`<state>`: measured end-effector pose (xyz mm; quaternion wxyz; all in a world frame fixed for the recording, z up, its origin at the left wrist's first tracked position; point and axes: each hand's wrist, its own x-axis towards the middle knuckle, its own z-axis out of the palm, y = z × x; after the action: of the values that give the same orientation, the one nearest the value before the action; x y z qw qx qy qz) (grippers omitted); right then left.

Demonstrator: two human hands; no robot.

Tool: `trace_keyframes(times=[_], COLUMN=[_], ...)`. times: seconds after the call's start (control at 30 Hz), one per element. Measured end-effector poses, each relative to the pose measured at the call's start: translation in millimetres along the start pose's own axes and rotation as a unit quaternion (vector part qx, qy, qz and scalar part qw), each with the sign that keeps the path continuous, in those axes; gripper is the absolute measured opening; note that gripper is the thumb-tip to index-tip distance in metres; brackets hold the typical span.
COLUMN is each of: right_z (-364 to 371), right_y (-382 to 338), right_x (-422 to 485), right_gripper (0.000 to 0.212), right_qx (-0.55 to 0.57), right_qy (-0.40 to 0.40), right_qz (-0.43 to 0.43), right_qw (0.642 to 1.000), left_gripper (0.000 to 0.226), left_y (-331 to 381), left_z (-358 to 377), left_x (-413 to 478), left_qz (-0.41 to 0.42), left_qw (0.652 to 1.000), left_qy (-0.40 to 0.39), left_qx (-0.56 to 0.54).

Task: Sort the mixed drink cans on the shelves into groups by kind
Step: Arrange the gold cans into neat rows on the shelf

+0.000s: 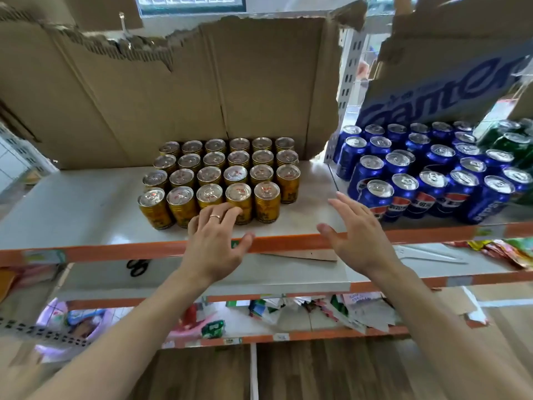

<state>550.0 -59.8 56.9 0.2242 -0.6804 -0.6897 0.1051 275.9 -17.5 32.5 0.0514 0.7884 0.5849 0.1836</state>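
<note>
Cans fill the head view: a tight grid of short gold cans with glossy yellow-brown sides and round silvery pull-tab lids stands upright on the smooth pale top shelf, its front row one can short at the right end. Behind them rises a sheet of brown corrugated cardboard with a ragged, torn upper edge. On the next shelf bay to the right, taller blue cans with shiny metallic sides are packed in rows, and green cans stand at the far right beyond them. The left hand, a thin ring on one finger, lies with loosely extended fingers against the front-row gold cans, thumb spread, gripping nothing. The right hand hovers between the gold and blue groups, fingers splayed and empty, above the shelf's orange front strip. Black-handled scissors lie on the shelf below.
</note>
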Motion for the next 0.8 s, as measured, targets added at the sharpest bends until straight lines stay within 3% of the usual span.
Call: trace_keyframes(times=[0.23, 0.37, 0.6, 0.8], right_z=[-68, -97, -122, -133], right_y=[103, 154, 211, 245], right_x=[-10, -18, -12, -1], right_gripper=[0.061, 0.060, 0.057, 0.052], right_qx=[0.001, -0.001, -0.004, -0.015], right_qy=[0.012, -0.009, -0.005, 0.009], right_qz=[-0.033, -0.009, -0.002, 0.011], right_qw=[0.999, 1.000, 1.000, 1.000], left_gripper=[0.059, 0.062, 0.077, 0.072], left_y=[126, 185, 239, 272], left_z=[43, 62, 83, 97], left_x=[6, 5, 37, 85], left_qz=[-0.035, -0.051, -0.018, 0.043], left_qw=[0.999, 0.998, 0.997, 0.997], left_qy=[0.004, -0.013, -0.043, -0.011], left_qx=[-0.013, -0.039, -0.058, -0.069])
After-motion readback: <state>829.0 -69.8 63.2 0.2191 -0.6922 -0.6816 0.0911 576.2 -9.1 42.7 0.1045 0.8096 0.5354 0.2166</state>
